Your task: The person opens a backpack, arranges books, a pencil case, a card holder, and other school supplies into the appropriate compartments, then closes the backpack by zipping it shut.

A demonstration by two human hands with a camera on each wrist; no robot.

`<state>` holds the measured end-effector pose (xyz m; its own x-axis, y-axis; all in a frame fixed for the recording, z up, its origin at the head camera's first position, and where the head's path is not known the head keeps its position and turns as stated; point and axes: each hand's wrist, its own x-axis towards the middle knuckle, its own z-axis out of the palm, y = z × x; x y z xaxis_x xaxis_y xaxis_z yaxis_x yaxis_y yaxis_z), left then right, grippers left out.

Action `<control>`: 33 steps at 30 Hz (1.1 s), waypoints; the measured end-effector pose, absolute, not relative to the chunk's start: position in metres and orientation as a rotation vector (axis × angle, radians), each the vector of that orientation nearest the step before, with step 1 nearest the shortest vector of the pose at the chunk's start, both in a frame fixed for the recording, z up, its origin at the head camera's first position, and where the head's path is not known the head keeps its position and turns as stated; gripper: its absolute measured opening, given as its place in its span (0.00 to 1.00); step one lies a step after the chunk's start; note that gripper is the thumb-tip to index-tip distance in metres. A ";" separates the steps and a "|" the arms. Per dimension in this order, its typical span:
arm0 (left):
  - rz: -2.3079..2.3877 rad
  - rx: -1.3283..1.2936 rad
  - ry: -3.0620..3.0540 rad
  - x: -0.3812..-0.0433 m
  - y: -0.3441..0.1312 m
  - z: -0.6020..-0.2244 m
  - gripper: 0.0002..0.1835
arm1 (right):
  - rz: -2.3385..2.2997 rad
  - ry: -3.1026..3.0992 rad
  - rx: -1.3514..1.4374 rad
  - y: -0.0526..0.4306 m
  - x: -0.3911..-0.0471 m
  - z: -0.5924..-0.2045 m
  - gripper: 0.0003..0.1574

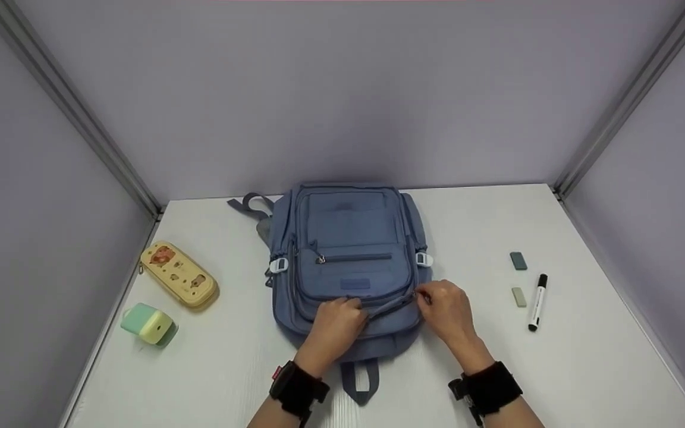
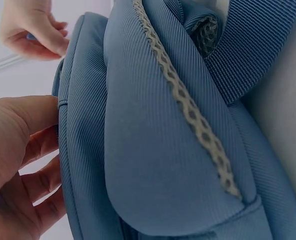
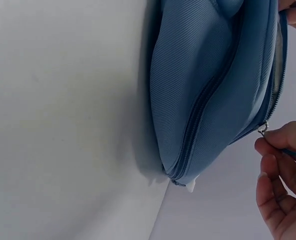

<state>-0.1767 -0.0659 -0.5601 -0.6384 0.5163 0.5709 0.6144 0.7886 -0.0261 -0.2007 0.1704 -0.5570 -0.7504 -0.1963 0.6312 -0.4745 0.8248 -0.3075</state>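
A blue backpack [image 1: 351, 220] lies on the white table with its top loop toward me. My left hand [image 1: 338, 324] grips the fabric edge of its front compartment; in the left wrist view the thumb presses one side of the cloth, with the fingertips partly hidden behind it. At the right side of the same compartment, my right hand [image 1: 448, 309] pinches a zipper pull [image 3: 263, 131] between thumb and forefinger. The zipper teeth [image 3: 283, 75] stand parted between the two hands, showing a pale lining. Higher on the bag, a smaller pocket zipper [image 1: 357, 258] runs across the front.
On the left lie a yellow pencil case [image 1: 181, 274] with cartoon prints and a green-and-yellow box-shaped item [image 1: 149, 324]. To the right are a dark green block [image 1: 518, 260], a pale green block [image 1: 519, 297] and a black-and-white marker [image 1: 537, 303]. Grey panels [image 1: 342, 89] enclose the table.
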 end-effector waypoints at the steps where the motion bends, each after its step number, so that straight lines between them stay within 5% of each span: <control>1: -0.230 -0.840 -2.403 -0.176 -0.066 -0.560 0.09 | 0.606 -2.404 0.485 0.171 -0.202 -0.558 0.08; 13: -0.204 -0.855 -2.390 -0.174 -0.067 -0.558 0.10 | 0.513 -2.452 0.424 0.175 -0.235 -0.568 0.05; 21: -0.242 -0.883 -2.408 -0.174 -0.067 -0.557 0.20 | 0.492 -2.488 0.444 0.175 -0.255 -0.564 0.05; 33: -0.201 -0.836 -2.435 -0.173 -0.065 -0.562 0.15 | 0.581 -2.437 0.476 0.174 -0.238 -0.560 0.06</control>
<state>-0.1729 -0.0652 -0.5620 -0.6541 0.5227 0.5468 0.6054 0.7951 -0.0358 -0.2380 0.1737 -0.5599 -0.7665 -0.1995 0.6105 -0.4534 0.8413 -0.2943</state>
